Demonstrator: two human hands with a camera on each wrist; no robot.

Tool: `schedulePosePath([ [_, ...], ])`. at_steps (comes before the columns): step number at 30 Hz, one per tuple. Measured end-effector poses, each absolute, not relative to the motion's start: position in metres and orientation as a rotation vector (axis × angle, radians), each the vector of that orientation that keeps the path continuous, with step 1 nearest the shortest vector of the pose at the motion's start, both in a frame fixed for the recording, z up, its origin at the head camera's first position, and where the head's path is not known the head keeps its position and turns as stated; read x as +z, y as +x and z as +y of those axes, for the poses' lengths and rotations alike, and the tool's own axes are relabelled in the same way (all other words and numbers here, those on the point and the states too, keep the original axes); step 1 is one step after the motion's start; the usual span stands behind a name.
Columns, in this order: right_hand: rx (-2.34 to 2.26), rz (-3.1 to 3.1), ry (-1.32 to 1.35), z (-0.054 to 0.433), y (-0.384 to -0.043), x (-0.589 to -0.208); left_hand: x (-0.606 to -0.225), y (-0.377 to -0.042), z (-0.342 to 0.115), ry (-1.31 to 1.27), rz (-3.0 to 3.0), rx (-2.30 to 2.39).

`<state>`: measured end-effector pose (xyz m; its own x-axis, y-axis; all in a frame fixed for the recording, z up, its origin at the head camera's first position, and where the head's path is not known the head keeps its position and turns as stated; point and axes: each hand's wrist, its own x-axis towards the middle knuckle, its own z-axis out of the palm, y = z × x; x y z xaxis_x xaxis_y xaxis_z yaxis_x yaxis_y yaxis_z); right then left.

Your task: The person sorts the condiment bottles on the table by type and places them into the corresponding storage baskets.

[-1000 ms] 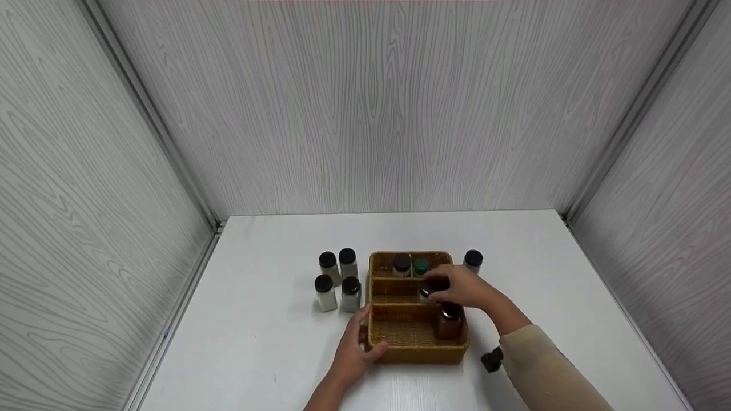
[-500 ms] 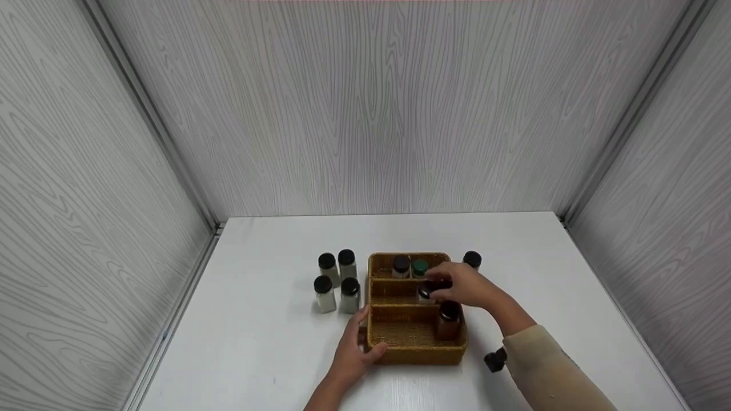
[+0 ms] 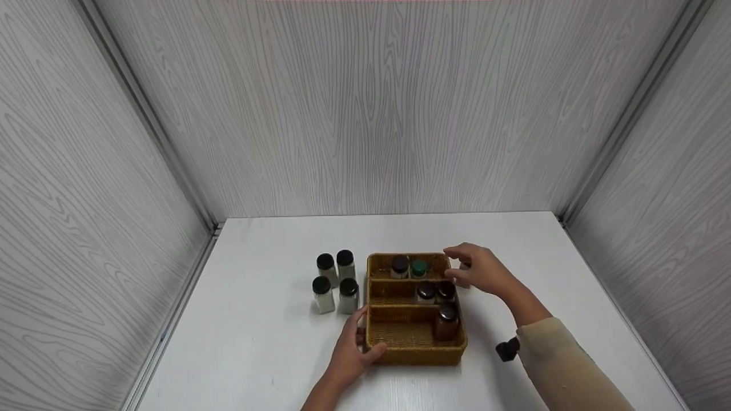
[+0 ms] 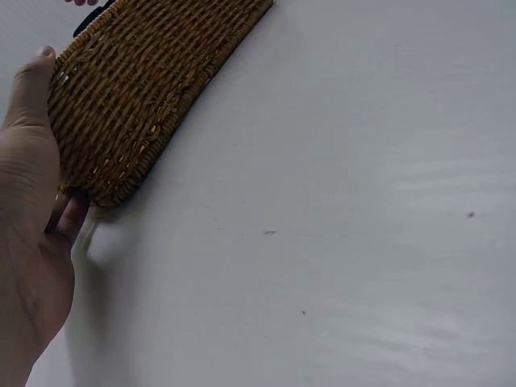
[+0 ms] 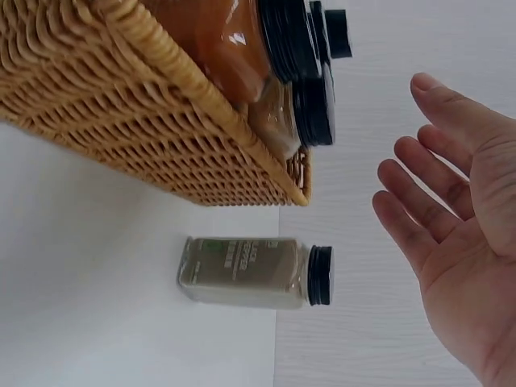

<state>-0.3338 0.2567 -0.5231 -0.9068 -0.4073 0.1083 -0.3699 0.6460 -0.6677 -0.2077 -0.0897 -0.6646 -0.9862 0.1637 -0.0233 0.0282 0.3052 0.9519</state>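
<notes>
A brown wicker basket (image 3: 417,357) with three rows of compartments stands on the table. My left hand (image 3: 348,354) holds its front left corner, thumb on the front wall and fingers along the left side. My right hand (image 3: 480,271) hovers beside the back right corner, fingers spread and holding nothing. Below it, a black pepper jar (image 5: 242,272) with a black lid stands next to the basket, mostly hidden by the hand in the head view. Inside the basket are a reddish-brown jar (image 3: 447,326) in front, two dark-lidded jars (image 3: 426,293) in the middle, and a dark-lidded jar (image 3: 400,266) and green-lidded jar (image 3: 418,268) behind.
Left of the basket stand several black-lidded jars (image 3: 324,297) close together on the white table (image 3: 257,342). Grey wood-grain panels (image 3: 365,114) enclose the back and both sides. A small black device (image 3: 507,349) sits at the right sleeve.
My right hand has let go of a dark-lidded jar in the middle row and moved right and back, over the black pepper jar. The left hand keeps its hold on the basket.
</notes>
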Motion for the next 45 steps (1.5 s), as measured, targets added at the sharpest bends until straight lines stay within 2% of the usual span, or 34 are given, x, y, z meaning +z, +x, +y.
schedulePosePath([
  [21,-1.163,2.889,-0.362,0.306,-0.362,-0.544,-0.656,-0.207,-0.094,0.244,2.489,1.739],
  [35,-1.186,2.838,-0.319,0.308,-0.364,-0.58,-0.654,-0.208,-0.093,0.323,2.542,1.755],
  [45,-1.18,2.838,-0.232,0.305,-0.358,-0.587,-0.655,-0.208,-0.095,0.356,2.599,1.702],
])
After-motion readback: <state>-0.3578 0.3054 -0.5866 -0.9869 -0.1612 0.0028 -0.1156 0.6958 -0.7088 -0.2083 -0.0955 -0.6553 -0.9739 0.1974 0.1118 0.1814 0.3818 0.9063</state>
